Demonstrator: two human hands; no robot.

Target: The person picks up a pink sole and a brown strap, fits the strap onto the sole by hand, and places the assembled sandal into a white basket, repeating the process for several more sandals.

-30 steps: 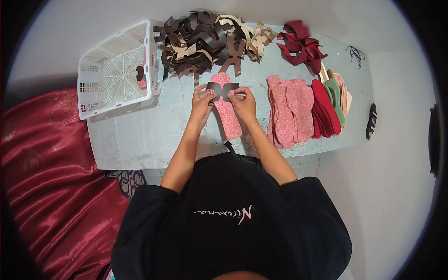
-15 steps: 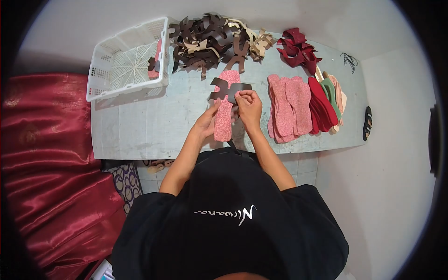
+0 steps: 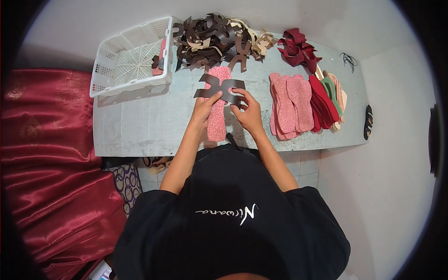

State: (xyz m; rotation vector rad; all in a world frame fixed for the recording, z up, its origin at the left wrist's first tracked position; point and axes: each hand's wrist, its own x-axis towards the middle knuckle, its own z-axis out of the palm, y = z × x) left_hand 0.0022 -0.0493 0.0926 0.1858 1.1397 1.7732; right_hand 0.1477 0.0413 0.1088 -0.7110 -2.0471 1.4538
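A pink speckled sole [image 3: 217, 115] lies lengthwise on the pale table [image 3: 140, 126] in front of me. Across its upper part sits a dark brown strap piece [image 3: 218, 87]. My left hand [image 3: 203, 108] pinches the strap's left side and rests on the sole. My right hand [image 3: 248, 113] holds the strap's right end with its fingertips, just right of the sole.
A white plastic basket [image 3: 132, 58] holding a pink sole stands at the far left. A heap of brown and beige straps [image 3: 214, 39] and dark red straps [image 3: 297, 47] lie at the back. Stacked pink soles [image 3: 289, 107] and red, green and peach soles [image 3: 329, 100] lie right. Red cloth [image 3: 46, 154] lies left.
The strap has shifted left across the sole. My left hand came up from the sole's side to pinch the strap; my right hand opened its fist to fingertip hold.
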